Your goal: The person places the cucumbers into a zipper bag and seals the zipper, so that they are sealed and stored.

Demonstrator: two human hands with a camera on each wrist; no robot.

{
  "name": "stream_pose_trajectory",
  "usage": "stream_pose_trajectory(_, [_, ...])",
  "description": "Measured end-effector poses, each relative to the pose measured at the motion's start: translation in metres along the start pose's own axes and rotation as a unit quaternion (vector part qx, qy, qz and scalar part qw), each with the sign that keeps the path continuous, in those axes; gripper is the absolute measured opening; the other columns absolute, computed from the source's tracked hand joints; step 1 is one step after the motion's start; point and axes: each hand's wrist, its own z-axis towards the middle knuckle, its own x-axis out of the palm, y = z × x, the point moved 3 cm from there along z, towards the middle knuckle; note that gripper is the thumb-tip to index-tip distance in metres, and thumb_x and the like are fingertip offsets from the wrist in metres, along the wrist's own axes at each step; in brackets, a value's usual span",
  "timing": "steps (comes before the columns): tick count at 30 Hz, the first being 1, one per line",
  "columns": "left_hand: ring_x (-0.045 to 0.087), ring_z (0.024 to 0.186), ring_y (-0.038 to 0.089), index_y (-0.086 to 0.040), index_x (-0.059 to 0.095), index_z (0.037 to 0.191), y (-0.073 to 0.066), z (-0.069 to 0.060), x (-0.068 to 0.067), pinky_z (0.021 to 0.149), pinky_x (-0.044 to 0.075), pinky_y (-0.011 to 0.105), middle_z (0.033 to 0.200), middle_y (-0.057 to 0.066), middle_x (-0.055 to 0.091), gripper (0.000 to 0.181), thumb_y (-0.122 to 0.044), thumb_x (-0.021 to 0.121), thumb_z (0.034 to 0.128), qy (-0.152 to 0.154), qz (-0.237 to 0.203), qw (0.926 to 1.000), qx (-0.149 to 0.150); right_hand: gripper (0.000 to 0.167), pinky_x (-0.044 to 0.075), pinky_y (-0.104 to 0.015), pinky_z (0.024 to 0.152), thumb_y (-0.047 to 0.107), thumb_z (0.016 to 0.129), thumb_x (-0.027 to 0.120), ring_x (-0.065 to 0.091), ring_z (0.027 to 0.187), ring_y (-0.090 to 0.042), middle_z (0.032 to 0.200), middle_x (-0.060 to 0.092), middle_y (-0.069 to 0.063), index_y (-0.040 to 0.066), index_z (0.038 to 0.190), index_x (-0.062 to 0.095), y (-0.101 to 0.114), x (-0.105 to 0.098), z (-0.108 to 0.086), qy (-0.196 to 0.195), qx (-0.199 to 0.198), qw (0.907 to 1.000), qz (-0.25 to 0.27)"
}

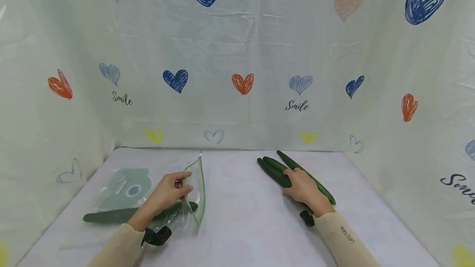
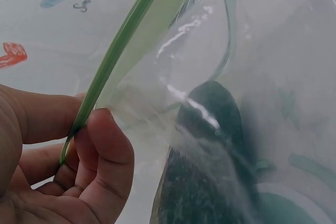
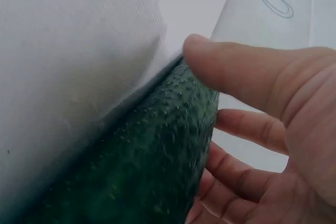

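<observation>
On the left of the table lies a clear zip bag (image 1: 128, 184) with a pale green print, a long cucumber (image 1: 111, 216) inside it. My left hand (image 1: 168, 193) pinches the bag's green zip edge (image 2: 113, 56) between thumb and fingers, and the mouth stands partly apart. Through the plastic, the cucumber's rounded end (image 2: 210, 108) shows beside that hand. Over on the right, my right hand (image 1: 304, 186) grips a bumpy dark green cucumber (image 3: 152, 145), thumb on one side and fingers on the other. Another cucumber (image 1: 274, 163) lies against it, and a longer one (image 1: 324, 192) runs along the hand's right.
A white cloth covers the table (image 1: 233, 217). Behind it and at both sides hangs a pale curtain (image 1: 219, 110) with printed hearts. Each wrist carries a small black camera (image 1: 157, 236).
</observation>
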Motion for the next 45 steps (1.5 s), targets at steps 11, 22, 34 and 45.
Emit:
stream_pose_trajectory(11, [0.059,0.055,0.024,0.005,0.051,0.134,0.003,0.004,0.002,0.051,0.043,0.027,0.056,0.005,0.049,0.049,-0.004,0.066,0.088,-0.005,0.006,0.9998,-0.016,0.046,0.048,-0.048,0.083,0.014,0.077,0.08,0.06,0.099,-0.034,0.108,0.064,-0.015,0.004,0.119,0.063,0.005,-0.001,0.0,-0.004,-0.025,0.9997,-0.004])
stream_pose_trajectory(22, [0.059,0.056,0.024,0.006,0.051,0.133,0.004,0.003,0.002,0.053,0.046,0.029,0.057,0.005,0.049,0.049,-0.004,0.066,0.088,-0.007,-0.001,0.9998,-0.019,0.039,0.049,-0.045,0.08,0.009,0.077,0.075,0.061,0.097,-0.026,0.106,0.066,-0.007,0.008,0.115,0.066,0.019,0.002,0.0,-0.016,-0.059,0.9964,0.059])
stream_pose_trajectory(34, [0.06,0.056,0.025,0.006,0.05,0.134,0.003,0.005,0.0,0.049,0.042,0.027,0.056,0.005,0.049,0.05,-0.005,0.066,0.0881,0.0,-0.002,0.9998,-0.017,0.041,0.047,-0.042,0.082,0.014,0.08,0.076,0.059,0.1,-0.023,0.107,0.064,-0.004,0.01,0.119,0.064,0.044,0.009,-0.007,0.035,-0.091,0.992,0.081])
stream_pose_trajectory(45, [0.06,0.056,0.024,0.006,0.05,0.134,0.003,0.004,0.0,0.051,0.042,0.027,0.056,0.004,0.05,0.05,-0.005,0.067,0.0877,-0.004,0.008,0.9997,-0.021,0.045,0.046,-0.045,0.088,0.012,0.078,0.078,0.058,0.108,-0.027,0.115,0.062,-0.006,0.011,0.12,0.063,0.035,0.011,-0.009,0.025,-0.085,0.9945,0.056])
